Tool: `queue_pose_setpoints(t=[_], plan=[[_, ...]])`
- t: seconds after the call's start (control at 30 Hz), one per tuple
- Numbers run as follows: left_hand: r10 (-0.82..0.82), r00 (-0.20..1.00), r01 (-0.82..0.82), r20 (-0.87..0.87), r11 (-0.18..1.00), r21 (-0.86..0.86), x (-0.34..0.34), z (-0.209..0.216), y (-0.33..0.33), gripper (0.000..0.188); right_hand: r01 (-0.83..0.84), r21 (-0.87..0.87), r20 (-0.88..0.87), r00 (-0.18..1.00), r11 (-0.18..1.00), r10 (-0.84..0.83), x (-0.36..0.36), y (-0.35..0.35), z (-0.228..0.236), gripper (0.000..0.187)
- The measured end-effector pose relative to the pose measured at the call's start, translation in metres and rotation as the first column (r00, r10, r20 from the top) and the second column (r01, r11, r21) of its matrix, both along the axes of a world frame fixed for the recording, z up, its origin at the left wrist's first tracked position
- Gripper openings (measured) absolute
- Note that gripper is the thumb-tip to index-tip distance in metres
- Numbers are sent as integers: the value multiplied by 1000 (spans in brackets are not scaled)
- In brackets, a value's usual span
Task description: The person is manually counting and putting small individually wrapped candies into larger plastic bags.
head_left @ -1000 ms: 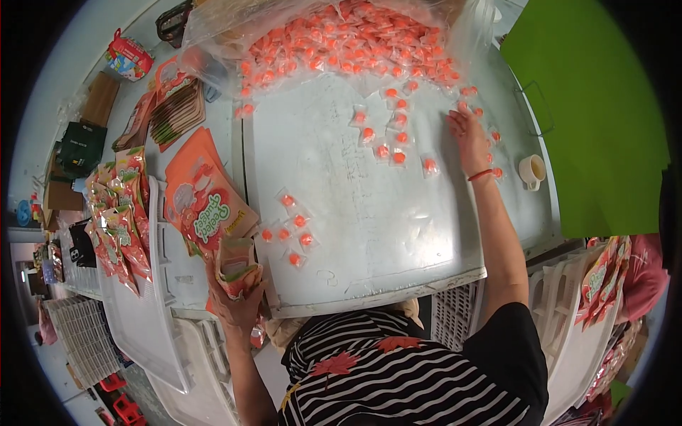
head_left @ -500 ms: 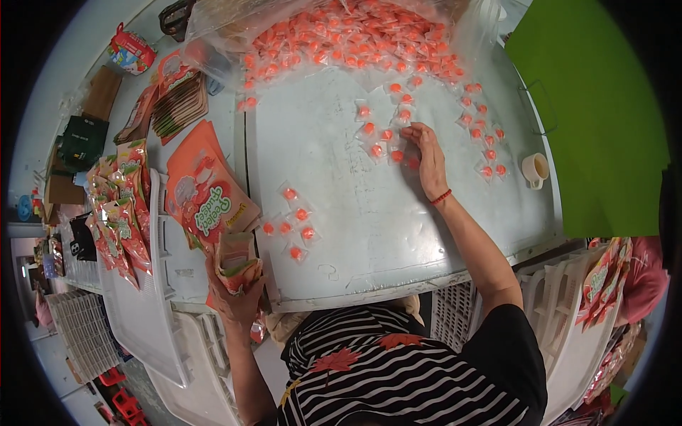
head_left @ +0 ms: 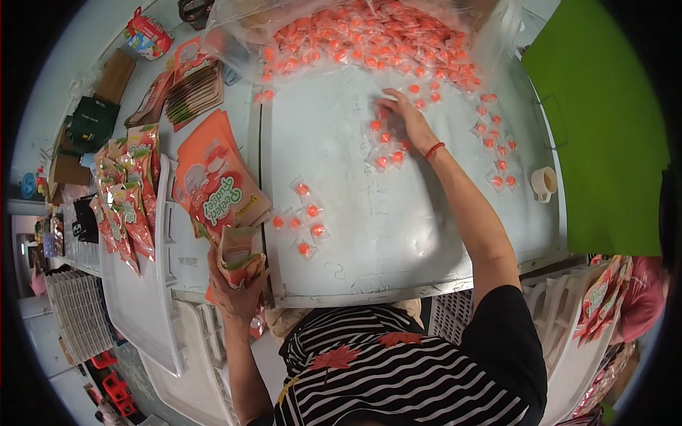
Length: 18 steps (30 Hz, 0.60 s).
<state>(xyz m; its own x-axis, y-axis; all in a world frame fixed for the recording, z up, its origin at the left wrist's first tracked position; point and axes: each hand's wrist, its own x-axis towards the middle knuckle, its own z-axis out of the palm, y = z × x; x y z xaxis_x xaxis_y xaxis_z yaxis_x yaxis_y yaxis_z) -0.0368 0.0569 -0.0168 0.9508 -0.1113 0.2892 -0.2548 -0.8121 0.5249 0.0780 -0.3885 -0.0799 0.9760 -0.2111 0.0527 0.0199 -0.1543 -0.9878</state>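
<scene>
My left hand (head_left: pixel 236 297) is closed around a red and green candy pouch (head_left: pixel 240 257) at the table's near left edge. The pouch stands upright with its mouth open upward. My right hand (head_left: pixel 406 113) reaches over the middle of the table with fingers apart and slightly bent. Under and beside its fingertips lies a cluster of red candies in clear wrappers (head_left: pixel 384 138). Part of that cluster is hidden by the hand. Nearer the pouch lies a smaller group of wrapped candies (head_left: pixel 312 211).
A large heap of wrapped candies (head_left: pixel 369 39) spreads from a clear plastic bag at the far side. Flat pouches (head_left: pixel 213 163) are stacked left; filled pouches (head_left: pixel 131 199) sit on a white tray (head_left: pixel 138 305). A beige cup (head_left: pixel 544 184) stands right, beside a green panel (head_left: pixel 611 128).
My right hand has moved farther away and left, and the candies beneath it lie closer together. My left hand keeps its hold on the pouch. The view has shifted slightly.
</scene>
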Motion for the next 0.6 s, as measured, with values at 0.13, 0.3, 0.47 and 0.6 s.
queue_pose_setpoints(t=[0.13, 0.3, 0.47, 0.6], plan=[[6, 999, -8, 41, 999, 43, 2, -1, -1, 99, -60, 350, 21, 998, 935, 56, 2, 5, 3, 60], [-5, 1000, 5, 22, 1000, 14, 3, -1, 1, 99, 44, 640, 81, 989, 767, -124, -5, -26, -5, 55], [-17, 999, 17, 27, 1000, 16, 4, 1, -4, 99, -69, 143, -6, 998, 987, 70, -10, 10, 2, 63], [-20, 1000, 20, 22, 1000, -3, 2, 2, -4, 98, -111, 86, -24, 993, 990, 114, -15, 19, 5, 63]])
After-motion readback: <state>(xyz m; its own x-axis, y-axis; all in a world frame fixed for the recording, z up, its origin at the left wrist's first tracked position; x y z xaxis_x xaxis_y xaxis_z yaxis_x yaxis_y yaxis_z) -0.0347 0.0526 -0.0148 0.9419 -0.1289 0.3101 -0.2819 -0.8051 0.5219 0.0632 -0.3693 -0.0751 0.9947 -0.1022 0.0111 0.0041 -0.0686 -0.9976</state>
